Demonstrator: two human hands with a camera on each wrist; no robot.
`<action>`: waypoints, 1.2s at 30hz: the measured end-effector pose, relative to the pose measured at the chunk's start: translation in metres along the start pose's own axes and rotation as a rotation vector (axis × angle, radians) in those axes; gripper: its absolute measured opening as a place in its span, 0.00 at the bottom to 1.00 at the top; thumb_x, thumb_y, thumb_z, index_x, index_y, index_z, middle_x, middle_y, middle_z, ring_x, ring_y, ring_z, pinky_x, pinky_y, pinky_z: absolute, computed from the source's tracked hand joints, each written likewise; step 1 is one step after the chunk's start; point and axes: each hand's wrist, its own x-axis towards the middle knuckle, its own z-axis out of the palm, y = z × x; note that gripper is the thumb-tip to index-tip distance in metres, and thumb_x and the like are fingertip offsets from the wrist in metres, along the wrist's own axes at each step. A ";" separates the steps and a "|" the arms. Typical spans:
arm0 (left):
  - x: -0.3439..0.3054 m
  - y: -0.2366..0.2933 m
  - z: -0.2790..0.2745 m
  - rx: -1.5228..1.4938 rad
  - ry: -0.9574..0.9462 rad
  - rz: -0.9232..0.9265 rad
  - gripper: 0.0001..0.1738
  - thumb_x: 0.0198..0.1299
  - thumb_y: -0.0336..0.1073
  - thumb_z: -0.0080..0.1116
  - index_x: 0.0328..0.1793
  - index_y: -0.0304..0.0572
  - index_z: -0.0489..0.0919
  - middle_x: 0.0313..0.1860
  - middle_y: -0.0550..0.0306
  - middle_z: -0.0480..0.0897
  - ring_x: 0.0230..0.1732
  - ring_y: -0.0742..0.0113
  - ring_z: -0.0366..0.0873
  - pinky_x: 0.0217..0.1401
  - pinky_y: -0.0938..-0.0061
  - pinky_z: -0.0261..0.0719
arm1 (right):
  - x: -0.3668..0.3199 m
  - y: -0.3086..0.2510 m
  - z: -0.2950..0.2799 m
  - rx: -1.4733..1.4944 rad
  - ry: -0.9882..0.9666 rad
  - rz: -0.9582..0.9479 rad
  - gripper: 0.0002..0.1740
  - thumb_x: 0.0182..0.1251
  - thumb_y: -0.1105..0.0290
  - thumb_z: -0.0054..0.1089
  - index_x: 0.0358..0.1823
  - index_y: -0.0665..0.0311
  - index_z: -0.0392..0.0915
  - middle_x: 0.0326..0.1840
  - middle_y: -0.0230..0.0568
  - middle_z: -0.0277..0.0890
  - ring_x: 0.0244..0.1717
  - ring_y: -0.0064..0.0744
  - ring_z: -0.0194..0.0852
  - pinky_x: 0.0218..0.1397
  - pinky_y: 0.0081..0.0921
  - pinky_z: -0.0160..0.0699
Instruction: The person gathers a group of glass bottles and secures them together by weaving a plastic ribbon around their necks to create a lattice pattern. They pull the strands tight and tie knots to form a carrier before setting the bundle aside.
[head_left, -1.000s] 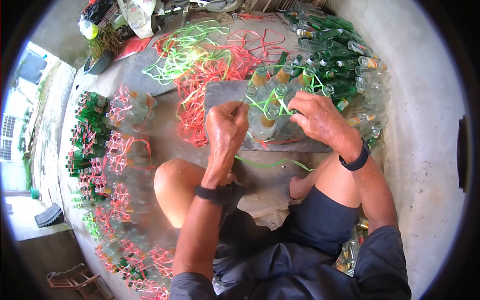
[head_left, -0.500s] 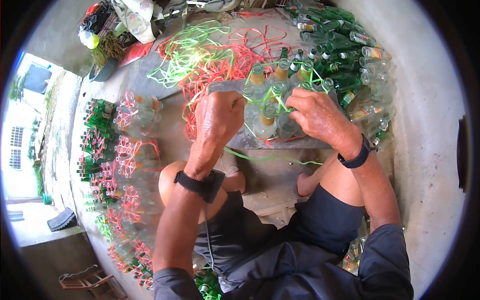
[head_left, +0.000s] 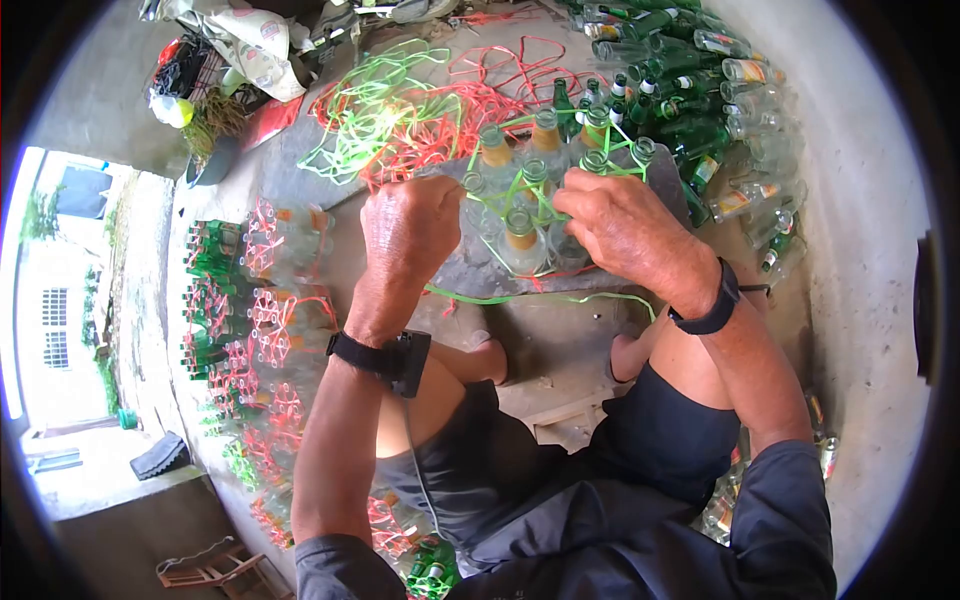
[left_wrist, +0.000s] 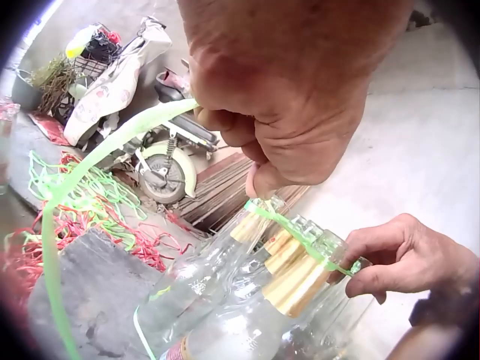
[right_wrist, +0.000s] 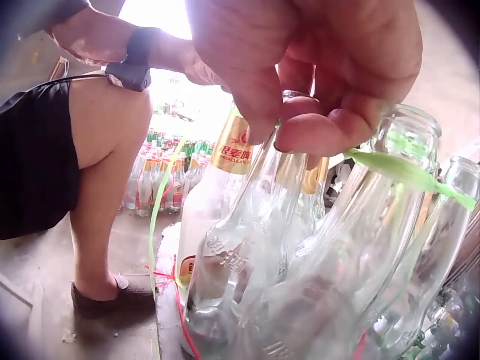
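A cluster of clear glass bottles, several with gold neck labels, stands upright on a dark slab. Green plastic strap is wound around and between their necks. My left hand, at the cluster's left, grips the strap with curled fingers; a loose length trails from the fist and hangs down. At the right side, my right hand pinches the strap between thumb and finger, close against a bottle neck. Lower down, red strap circles the bottles.
Tangled green and red straps lie behind the slab. Loose green and clear bottles are heaped along the right wall. Bundles of strapped bottles stand at the left. A parked motorbike is at the back.
My left hand has moved left and slightly up, away from the bottle necks. The right hand keeps its place at the necks. The head view has shifted a little.
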 end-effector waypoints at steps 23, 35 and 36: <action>0.068 0.005 -0.021 0.379 -0.299 0.652 0.04 0.63 0.36 0.70 0.41 0.47 0.89 0.33 0.55 0.86 0.35 0.50 0.87 0.35 0.54 0.81 | -0.001 0.002 0.015 0.005 0.126 -0.060 0.07 0.55 0.82 0.65 0.36 0.68 0.81 0.39 0.52 0.80 0.42 0.58 0.87 0.45 0.49 0.87; 0.118 0.006 -0.012 0.075 -0.578 0.485 0.10 0.58 0.40 0.70 0.38 0.43 0.94 0.26 0.51 0.89 0.29 0.53 0.87 0.36 0.58 0.82 | -0.003 -0.003 0.012 0.002 0.121 -0.070 0.10 0.55 0.81 0.64 0.39 0.66 0.79 0.43 0.49 0.78 0.45 0.57 0.83 0.47 0.49 0.84; 0.121 0.006 -0.011 0.083 -0.656 0.414 0.11 0.58 0.40 0.71 0.40 0.42 0.95 0.26 0.50 0.89 0.27 0.55 0.87 0.36 0.59 0.82 | -0.002 -0.004 0.010 0.006 0.106 -0.057 0.10 0.55 0.82 0.63 0.40 0.67 0.79 0.43 0.50 0.78 0.45 0.58 0.83 0.47 0.50 0.84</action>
